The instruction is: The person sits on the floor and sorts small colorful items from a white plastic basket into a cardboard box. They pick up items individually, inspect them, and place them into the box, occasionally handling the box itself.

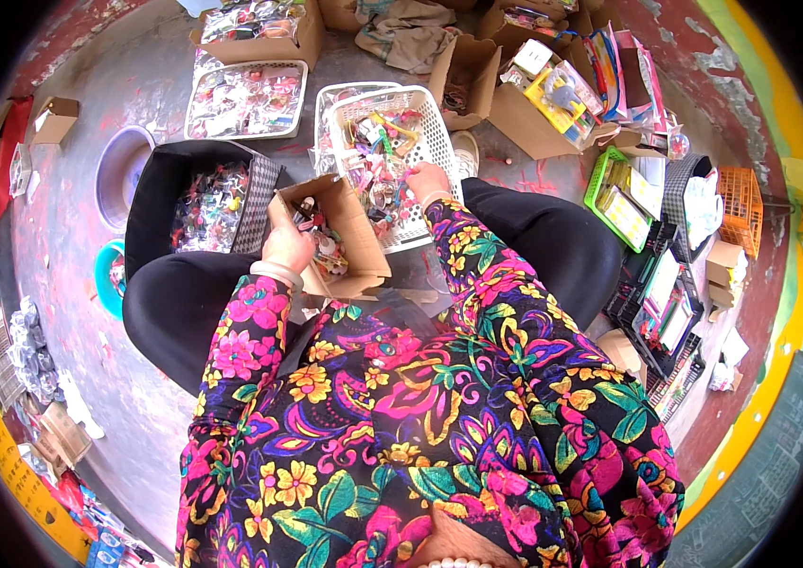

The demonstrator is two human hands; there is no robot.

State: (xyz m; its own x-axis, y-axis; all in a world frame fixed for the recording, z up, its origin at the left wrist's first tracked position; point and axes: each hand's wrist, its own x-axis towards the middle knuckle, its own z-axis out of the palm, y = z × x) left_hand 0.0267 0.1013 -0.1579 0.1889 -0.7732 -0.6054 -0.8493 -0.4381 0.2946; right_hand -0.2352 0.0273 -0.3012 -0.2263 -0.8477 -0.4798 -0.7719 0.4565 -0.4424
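Between my legs stands a small open cardboard box (354, 222) with assorted small trinkets (330, 254) inside. Over its left wall lies my left hand (288, 248), its fingers closed on the box edge; a small dark item shows beside the fingertips. Just beyond the box is a white plastic basket (435, 133), set on another white basket and holding colourful, partly bagged trinkets (383, 175). My right hand (428, 180) reaches into it near the right wall, fingers curled down; what they pinch is hidden. A black checked fabric bin (255, 194) full of small bagged pieces (210, 204) sits to the left.
Another white basket (243, 99) of bagged items lies at the far left, near a purple basin (122, 175) and a teal tub (110, 279). Cardboard boxes (539, 118) stand at the back right. On the right are a green basket (615, 213), black crates (657, 303) and an orange crate (740, 210).
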